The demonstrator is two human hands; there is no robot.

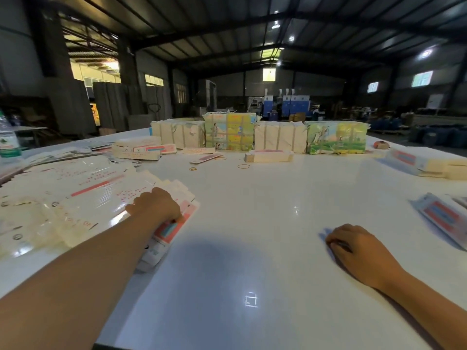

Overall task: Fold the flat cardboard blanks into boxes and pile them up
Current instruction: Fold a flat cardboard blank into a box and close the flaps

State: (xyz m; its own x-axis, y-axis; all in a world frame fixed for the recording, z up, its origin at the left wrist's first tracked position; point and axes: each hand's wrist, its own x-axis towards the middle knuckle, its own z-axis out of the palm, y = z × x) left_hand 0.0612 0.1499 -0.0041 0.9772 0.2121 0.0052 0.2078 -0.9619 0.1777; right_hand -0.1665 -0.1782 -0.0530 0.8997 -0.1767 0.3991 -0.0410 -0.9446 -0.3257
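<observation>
Left grip (154, 205) curls its fingers over the edge of the flat blanks (83, 188); right grip (358, 251) rests on the white tabletop (252, 223), fingers loosely curled, holding nothing.

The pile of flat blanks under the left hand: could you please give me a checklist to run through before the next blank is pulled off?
1. Left hand on the pile of flat blanks: ok, it rests on the near right corner.
2. Grip on a single blank: cannot tell, fingertips are hidden.
3. Right hand free: ok, it rests on the table, holding nothing visible.
4. Folding space between the hands: ok, bare tabletop.
5. Rubber bands out of the way: ok, they lie farther back.
</observation>
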